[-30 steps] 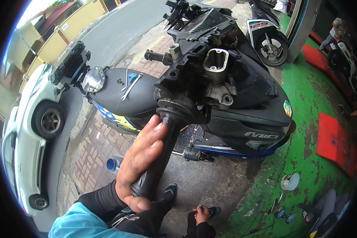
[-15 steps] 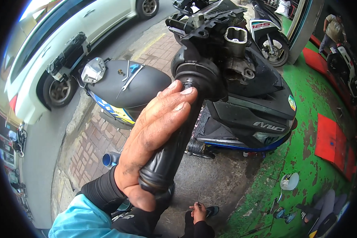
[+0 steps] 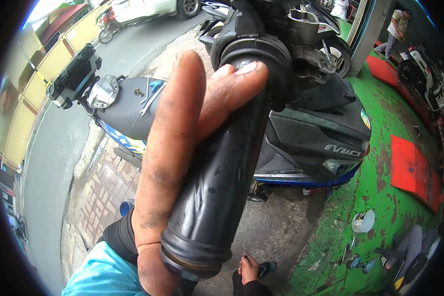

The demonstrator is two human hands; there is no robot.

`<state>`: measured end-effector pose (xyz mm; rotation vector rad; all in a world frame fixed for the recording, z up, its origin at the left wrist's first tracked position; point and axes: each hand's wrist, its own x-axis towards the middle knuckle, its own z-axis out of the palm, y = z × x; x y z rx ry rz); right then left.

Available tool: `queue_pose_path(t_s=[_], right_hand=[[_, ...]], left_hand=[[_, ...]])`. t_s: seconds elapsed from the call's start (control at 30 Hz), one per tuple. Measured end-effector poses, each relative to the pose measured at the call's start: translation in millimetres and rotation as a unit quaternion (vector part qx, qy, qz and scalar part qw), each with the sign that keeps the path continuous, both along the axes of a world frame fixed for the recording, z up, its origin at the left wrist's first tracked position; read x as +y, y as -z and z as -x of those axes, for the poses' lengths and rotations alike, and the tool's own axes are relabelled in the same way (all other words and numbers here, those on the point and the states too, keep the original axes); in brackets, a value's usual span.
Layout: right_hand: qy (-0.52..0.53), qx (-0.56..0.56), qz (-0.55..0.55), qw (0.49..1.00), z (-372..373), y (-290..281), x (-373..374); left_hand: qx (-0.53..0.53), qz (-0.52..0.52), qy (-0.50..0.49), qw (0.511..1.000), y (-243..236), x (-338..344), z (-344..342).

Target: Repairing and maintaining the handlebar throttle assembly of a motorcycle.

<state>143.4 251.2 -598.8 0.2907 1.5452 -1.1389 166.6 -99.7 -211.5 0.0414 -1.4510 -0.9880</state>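
Close before me, my left hand [image 3: 167,148] wraps a thick black rubber tube [image 3: 217,163] with a ribbed collar at its lower end. One finger is lifted off it, pointing up; the fingertips of others show over the tube's far end. That end joins a dark assembly with a grey metal housing [image 3: 303,27] that has a squarish opening. Far below, near the ground, my right hand [image 3: 248,269] is closed around a thin metal rod [image 3: 244,246] that points up; its handle end is hidden in the fingers.
A black scooter body [image 3: 311,143] stands beyond the tube. Wrenches [image 3: 147,103] and small brass-coloured parts [image 3: 138,92] lie on a scooter seat [image 3: 123,118], left. Right are a white bucket [image 3: 363,221], a drill [image 3: 355,262], red panels [image 3: 414,172] and a person's legs [image 3: 407,249]. Another person [image 3: 397,32] stands farther back.
My left hand and the tube have come closer and look larger. One finger has lifted off the tube. The white car on the street has moved to the right. My right hand has barely moved.
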Motion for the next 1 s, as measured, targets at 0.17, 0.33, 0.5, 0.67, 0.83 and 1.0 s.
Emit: queue_pose_path(t_s=[0.17, 0.33, 0.5, 0.67, 0.83, 1.0], right_hand=[[0.009, -0.016, 0.041, 0.999, -3.5, -1.4, -4.2], [0.013, 0.048, 0.073, 0.996, -3.1, -18.3, -9.4], [-0.050, 0.083, 0.019, 0.995, -0.5, -36.8, -8.5], [-0.067, 0.081, 0.061, 0.993, 3.4, -49.5, -12.5], [-0.062, 0.055, 0.069, 0.994, 5.8, -58.2, -16.2], [-0.041, 0.048, 0.134, 0.989, 10.7, -65.4, -15.4]], left_hand=[[-0.019, -0.010, 0.013, 1.000, -8.6, 2.7, -0.6], [-0.050, -0.018, 0.020, 0.998, -25.5, 14.4, -6.8], [-0.052, 0.026, 0.062, 0.996, -32.4, 11.7, -5.8], [0.011, 0.008, 0.057, 0.998, -30.2, 23.6, 5.3], [0.009, 0.033, 0.063, 0.997, -27.8, 18.0, 1.4], [-0.038, 0.048, 0.040, 0.997, -20.3, 15.0, -4.1]])
